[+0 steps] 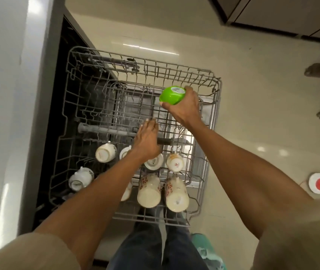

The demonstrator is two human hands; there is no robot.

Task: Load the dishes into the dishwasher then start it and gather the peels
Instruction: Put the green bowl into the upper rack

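The pulled-out upper rack (211, 133) of the dishwasher (44, 106) is serving as the landmark here. At its near edge, two tall patterned mugs (149, 190) are lying upside down side by side, and just behind them smaller white cups (106, 152) are sitting in two rows, mouths down. So the loading is looking well under way: the near half of the rack is filling up, while the far half is standing mostly bare wire. Judging from this, more dishes may yet be coming, the machine is not yet started since the rack is drawn out, and no peels are showing anywhere, so that gathering is left to do.

Over the rack's middle, the left hand (147, 141) is reaching down with fingers extended toward the wires, close to a dark-handled knife (171, 142) lying across the rack; whether it is touching the knife or the tines I cannot tell, though it seems to be grasping nothing.

Farther out, above the rack's far right part, the right hand (184, 108) is gripping a green bowl (171, 95), inverted with its labelled base up. The fingers are curling round the bowl's right side and the thumb is pressing its near rim; the bowl is hanging above the tines, not yet seated.
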